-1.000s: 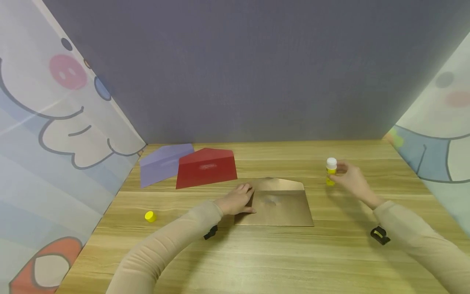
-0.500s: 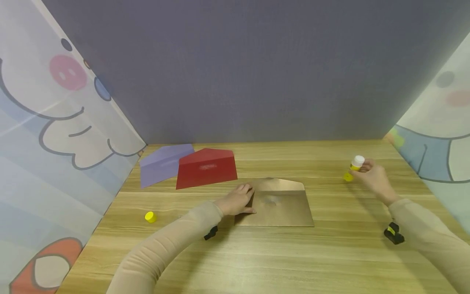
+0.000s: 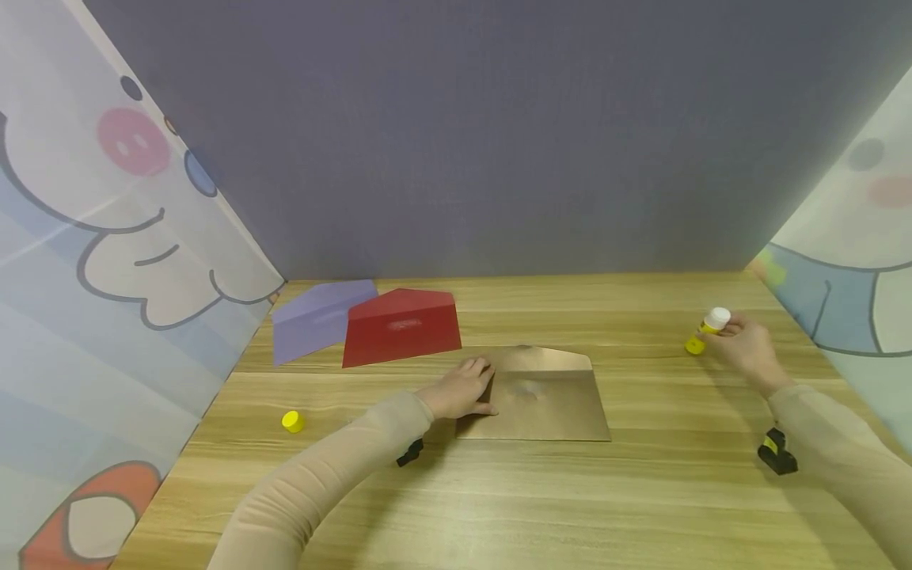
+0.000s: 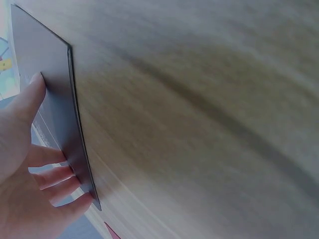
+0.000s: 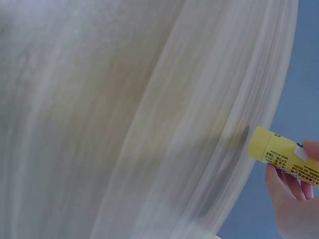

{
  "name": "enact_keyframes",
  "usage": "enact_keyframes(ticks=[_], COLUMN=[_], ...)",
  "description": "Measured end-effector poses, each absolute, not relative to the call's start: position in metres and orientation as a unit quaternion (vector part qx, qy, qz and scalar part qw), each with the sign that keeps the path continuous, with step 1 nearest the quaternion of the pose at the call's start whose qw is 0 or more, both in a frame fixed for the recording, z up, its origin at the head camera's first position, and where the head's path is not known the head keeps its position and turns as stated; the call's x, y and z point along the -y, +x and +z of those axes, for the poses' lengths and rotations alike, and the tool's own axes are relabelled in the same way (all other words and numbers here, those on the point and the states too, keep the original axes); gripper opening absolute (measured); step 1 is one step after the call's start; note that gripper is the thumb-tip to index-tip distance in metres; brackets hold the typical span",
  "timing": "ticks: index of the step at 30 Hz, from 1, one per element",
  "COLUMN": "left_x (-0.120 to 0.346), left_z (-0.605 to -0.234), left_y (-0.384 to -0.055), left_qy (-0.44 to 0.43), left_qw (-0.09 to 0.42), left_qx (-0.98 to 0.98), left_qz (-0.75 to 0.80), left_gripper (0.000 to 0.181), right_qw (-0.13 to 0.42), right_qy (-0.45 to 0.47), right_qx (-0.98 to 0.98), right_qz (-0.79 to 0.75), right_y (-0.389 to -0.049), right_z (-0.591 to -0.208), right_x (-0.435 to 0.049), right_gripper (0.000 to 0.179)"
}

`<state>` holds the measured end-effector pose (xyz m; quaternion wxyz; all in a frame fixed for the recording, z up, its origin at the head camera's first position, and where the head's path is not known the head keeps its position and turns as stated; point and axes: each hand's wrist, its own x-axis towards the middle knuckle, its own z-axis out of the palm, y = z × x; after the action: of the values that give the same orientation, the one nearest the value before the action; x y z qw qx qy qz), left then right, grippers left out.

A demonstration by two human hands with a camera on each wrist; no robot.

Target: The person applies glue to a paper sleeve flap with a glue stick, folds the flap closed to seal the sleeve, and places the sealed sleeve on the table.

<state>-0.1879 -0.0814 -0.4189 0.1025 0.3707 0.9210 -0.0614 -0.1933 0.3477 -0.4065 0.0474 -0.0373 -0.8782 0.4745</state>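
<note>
A bronze-brown envelope point(image 3: 556, 405) lies on the table with its flap unfolded toward the back. My left hand point(image 3: 459, 390) rests on its left end, fingers and thumb spread; in the left wrist view the fingertips of that hand point(image 4: 20, 169) touch the envelope's surface near its edge. Off to the right, my right hand point(image 3: 750, 352) grips a yellow glue stick point(image 3: 708, 328) between thumb and fingers. Its white end tilts up and to the right, its yellow base low over the table. Printed small text shows on the glue stick point(image 5: 284, 154) in the right wrist view.
A red envelope point(image 3: 402, 332) partly covers a lilac one point(image 3: 306, 328) at the back left, both with raised flaps. A yellow cap point(image 3: 292, 421) sits on the wooden table point(image 3: 513, 507) at the left. A grey panel point(image 3: 499, 142) rises behind.
My right hand has carried the glue stick to the right, away from the bronze-brown envelope, and the stick has gone from upright to tilted. My left hand has stayed in place.
</note>
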Motion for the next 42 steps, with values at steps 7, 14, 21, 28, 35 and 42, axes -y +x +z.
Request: enact_keyframes(ticks=[7,14,21,28,35,42], left_x=[0.081,0.082,0.082,0.082,0.082,0.082], left_z=[-0.419,-0.42,-0.42,-0.42,-0.418,-0.418], left_y=[-0.188,-0.189,-0.188,-0.188,-0.187,-0.187], left_qy=[0.373,0.374,0.371,0.371,0.369,0.371], left_qw=[0.097,0.098,0.101,0.1,0.105,0.102], left_qx=[-0.921,-0.921,-0.922,-0.922,-0.922,-0.921], left_qz=[-0.06,-0.057,-0.053,-0.052,-0.054,-0.056], left_gripper=[0.077,0.077,0.077,0.077,0.077,0.077], right_qw=[0.037,0.023,0.006,0.003,0.046,0.112], right_qy=[-0.034,-0.035,-0.035,-0.003,0.01,0.002], right_qx=[0.884,0.885,0.894,0.913,0.913,0.904], right_qz=[0.465,0.464,0.447,0.409,0.406,0.412], right_y=[-0.192,-0.191,-0.191,-0.19,-0.187,-0.178], right_z=[-0.409,-0.412,-0.409,-0.409,-0.4,-0.384], right_x=[-0.347,-0.345,-0.344,-0.344,-0.339,-0.329], right_gripper=[0.056,0.063,0.067,0.063,0.066,0.072])
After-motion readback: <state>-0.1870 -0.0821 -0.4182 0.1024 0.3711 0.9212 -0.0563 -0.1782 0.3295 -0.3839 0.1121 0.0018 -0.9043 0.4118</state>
